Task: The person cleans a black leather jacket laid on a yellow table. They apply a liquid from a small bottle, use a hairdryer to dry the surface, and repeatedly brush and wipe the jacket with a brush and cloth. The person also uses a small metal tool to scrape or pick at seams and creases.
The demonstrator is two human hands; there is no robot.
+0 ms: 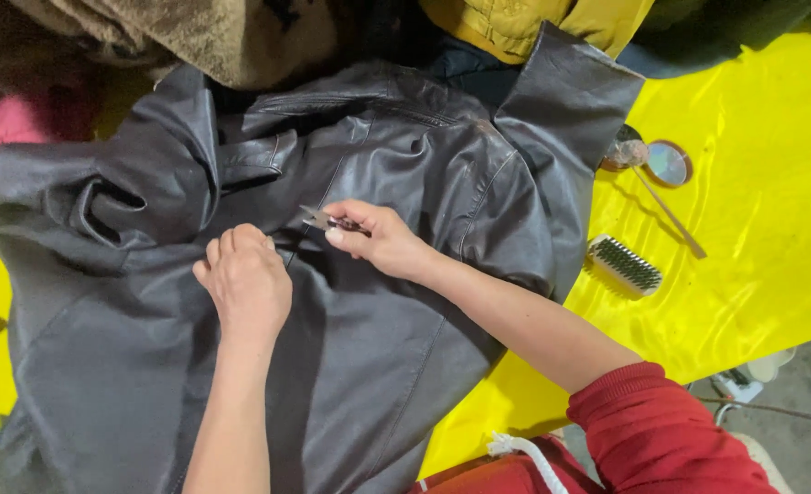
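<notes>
A dark grey leather jacket (396,165) lies spread over a yellow sheet (753,229). My left hand (245,279) rests knuckles-up on the jacket's middle, fingers curled and pressing the leather; whether it pinches anything is hidden. My right hand (378,240) sits just to its right and grips small metal thread snips (318,219), whose blades point left toward the jacket's front seam. My right arm wears a red sleeve (671,430).
A small brush with pale bristles (623,265) lies on the sheet right of the jacket. Beyond it are a thin stick (669,212), a round tin lid (668,164) and a small jar (623,152). Piled garments fill the far edge.
</notes>
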